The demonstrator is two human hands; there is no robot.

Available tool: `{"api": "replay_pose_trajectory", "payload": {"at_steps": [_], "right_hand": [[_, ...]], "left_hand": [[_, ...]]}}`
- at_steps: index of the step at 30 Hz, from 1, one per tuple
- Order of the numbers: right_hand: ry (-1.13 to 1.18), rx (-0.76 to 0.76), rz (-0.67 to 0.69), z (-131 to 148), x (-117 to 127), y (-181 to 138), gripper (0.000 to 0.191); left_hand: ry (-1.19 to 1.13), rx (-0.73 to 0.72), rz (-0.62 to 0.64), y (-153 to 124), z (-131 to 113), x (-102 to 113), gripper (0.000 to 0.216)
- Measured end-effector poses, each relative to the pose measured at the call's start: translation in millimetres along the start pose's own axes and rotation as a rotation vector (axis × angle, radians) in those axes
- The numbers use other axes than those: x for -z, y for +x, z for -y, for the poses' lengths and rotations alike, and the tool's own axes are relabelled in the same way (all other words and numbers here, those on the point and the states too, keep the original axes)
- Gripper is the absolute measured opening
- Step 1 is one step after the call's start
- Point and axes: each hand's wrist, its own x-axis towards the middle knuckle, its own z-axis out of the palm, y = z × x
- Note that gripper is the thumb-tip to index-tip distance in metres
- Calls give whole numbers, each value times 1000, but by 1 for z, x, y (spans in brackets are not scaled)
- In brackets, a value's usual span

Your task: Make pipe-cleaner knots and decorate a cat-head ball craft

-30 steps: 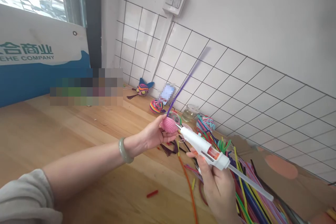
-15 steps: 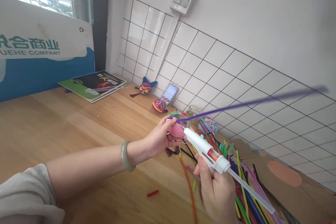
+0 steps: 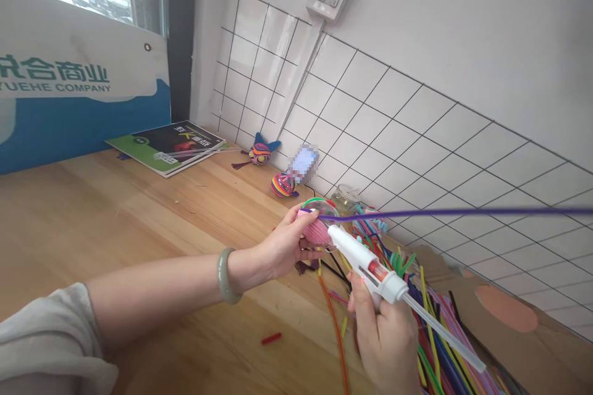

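Observation:
My left hand [image 3: 280,247] is closed around a clear plastic ball [image 3: 328,211] partly covered with rows of pink pipe cleaner [image 3: 317,233]. Between its thumb and the ball lies one end of a purple pipe cleaner [image 3: 426,213]; the long free part stretches out to the right. In my right hand [image 3: 386,336] is a white hot glue gun [image 3: 354,250], a clear glue stick [image 3: 445,333] sticking out of its back. The gun's nozzle points at the pink rows, close to the ball. Whether the tip touches cannot be made out.
Many coloured pipe cleaners [image 3: 445,345] lie at the right beside brown cardboard [image 3: 482,321]. Along the wall grid stand a glass jar [image 3: 345,196], a blurred phone [image 3: 303,163] and two striped ornaments [image 3: 282,185]. Booklets [image 3: 171,148] lie at the back left; a short red piece [image 3: 271,339] is in front.
The free length of the purple pipe cleaner has swung down from a rising slant to nearly level. Both hands keep their holds, and the view has shifted slightly.

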Motion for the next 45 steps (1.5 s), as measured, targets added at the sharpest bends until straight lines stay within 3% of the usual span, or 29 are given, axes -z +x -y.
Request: {"api": "replay_pose_trajectory", "payload": {"at_steps": [9,45], "right_hand": [[-52,-7,39,0,1,-1,42],[-120,82,6,-6,2,-2,29]], "left_hand": [[-19,43,-8,-1,0,-2,39],[2,40,7,2,3,3,38]]}}
